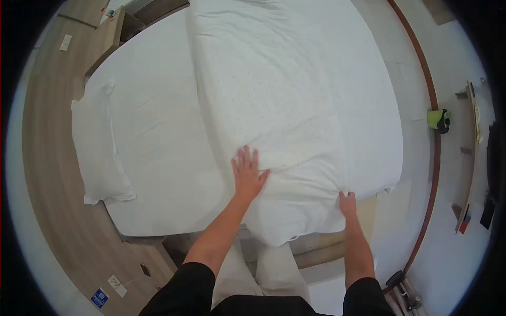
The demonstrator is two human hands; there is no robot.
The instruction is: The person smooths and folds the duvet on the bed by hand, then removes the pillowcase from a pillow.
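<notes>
A white dotted blanket (274,100) lies folded in a wide band across the white-sheeted bed (153,116). My left hand (249,174) rests flat on the blanket near its left part, fingers spread. At the blanket's lower right edge, my right hand (347,203) has its fingers closed on the fabric. Creases run through the blanket between my two hands. Its near end hangs over the bedside in front of my legs.
A white pillow (100,145) lies at the bed's left end, by a wooden headboard panel (47,131). A wall shelf (470,158) is on the right, with a green item (435,119) beside it. Nightstands stand at both left corners.
</notes>
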